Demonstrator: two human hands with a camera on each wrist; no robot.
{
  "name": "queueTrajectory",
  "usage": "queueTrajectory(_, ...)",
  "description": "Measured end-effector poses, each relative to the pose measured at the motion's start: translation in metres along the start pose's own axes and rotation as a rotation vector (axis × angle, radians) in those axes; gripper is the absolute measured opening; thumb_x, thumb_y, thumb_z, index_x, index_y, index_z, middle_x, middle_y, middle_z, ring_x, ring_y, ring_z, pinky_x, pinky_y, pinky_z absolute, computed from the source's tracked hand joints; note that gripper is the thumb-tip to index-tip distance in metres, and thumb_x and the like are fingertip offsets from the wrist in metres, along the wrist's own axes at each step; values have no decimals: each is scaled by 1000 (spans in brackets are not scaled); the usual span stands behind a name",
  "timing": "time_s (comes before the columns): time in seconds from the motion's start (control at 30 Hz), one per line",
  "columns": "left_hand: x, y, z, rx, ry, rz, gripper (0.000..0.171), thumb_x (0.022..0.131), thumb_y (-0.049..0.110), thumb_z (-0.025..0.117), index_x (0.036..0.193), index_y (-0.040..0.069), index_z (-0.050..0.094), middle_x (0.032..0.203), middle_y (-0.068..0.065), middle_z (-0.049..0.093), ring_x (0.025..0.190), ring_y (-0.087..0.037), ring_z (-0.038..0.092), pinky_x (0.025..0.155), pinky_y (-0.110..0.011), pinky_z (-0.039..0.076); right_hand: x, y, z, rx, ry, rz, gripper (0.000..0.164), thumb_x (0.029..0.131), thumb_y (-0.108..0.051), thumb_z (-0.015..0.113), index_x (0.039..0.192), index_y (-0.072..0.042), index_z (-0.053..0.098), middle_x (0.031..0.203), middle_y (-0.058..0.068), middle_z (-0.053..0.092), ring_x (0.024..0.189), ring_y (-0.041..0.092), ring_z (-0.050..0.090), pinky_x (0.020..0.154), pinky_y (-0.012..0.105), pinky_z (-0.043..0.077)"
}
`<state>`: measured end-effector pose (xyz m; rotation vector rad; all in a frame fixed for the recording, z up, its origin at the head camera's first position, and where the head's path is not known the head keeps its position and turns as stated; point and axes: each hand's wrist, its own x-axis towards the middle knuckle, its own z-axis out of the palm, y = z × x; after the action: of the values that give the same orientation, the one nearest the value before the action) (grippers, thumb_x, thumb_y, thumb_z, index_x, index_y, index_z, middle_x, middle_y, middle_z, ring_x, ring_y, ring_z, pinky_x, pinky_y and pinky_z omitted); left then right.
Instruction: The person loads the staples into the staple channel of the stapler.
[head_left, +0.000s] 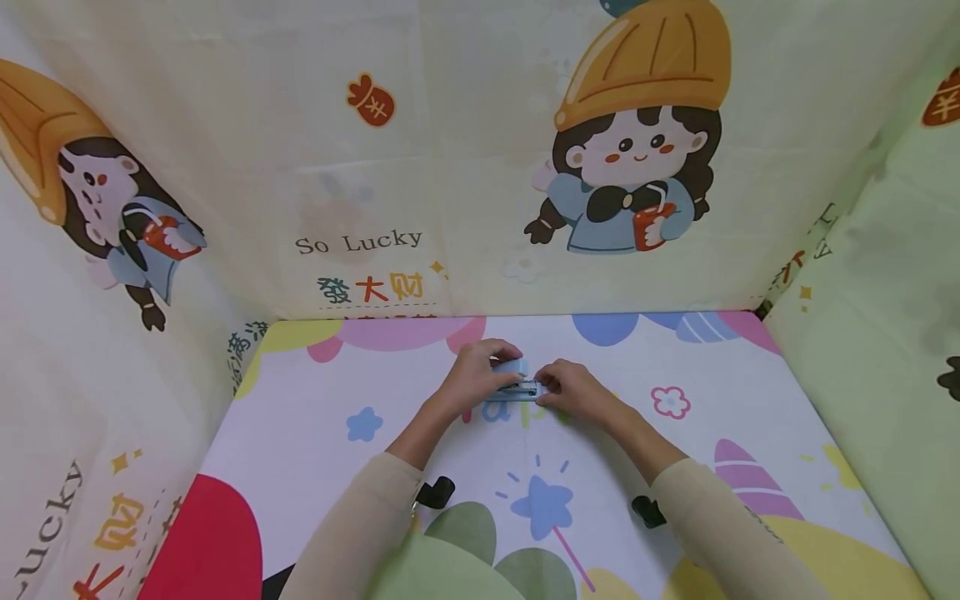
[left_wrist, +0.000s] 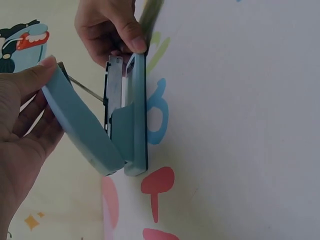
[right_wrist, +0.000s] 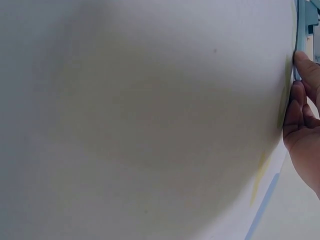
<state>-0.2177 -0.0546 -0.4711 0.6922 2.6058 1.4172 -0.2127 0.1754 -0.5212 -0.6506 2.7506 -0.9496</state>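
Note:
A light blue stapler [left_wrist: 136, 130] rests on the patterned table cover, its top arm swung up from the base and the metal staple track [left_wrist: 114, 82] exposed between them. My left hand [head_left: 480, 367] pinches the free end of the raised top arm [left_wrist: 80, 122], thumb on the near side and fingers behind. At the other end, my right hand [head_left: 573, 390] pinches the front of the base between thumb and fingers. In the right wrist view, the right hand [right_wrist: 305, 125] sits at the picture's edge with only a piece of the stapler showing.
The table cover [head_left: 442, 467] is white with printed stars, letters and coloured shapes. Cream printed cloth [head_left: 480, 167] hangs behind the table and along both sides. A small black wrist device [head_left: 435, 493] sits at the left cuff, another [head_left: 648, 512] at the right.

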Motion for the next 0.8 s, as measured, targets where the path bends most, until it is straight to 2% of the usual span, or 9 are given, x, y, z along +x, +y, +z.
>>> queueTrajectory(0.3,4,-1,8,49,-58,13,32,87,14,84,117,8,74,112,-5,74,103,-25,69,93,-37,58,-1,-2,-1,-5,-6,13,34,87,-18,84,113,0,72,98,7,66,89,16,62,82,34,54)
queueTrajectory(0.5,7,-3,13,76,-71,24,32,87,14,84,117,7,75,111,-3,74,104,-20,69,94,-32,57,-1,-1,0,-18,4,4,34,87,-19,85,111,0,71,97,7,66,88,16,61,81,33,55)
queueTrajectory(0.8,8,-2,17,91,-94,-10,31,88,14,83,117,8,75,113,-3,74,105,-16,67,96,-31,56,0,0,1,-35,6,9,33,86,-21,85,108,-1,71,96,6,65,86,15,60,80,32,54)
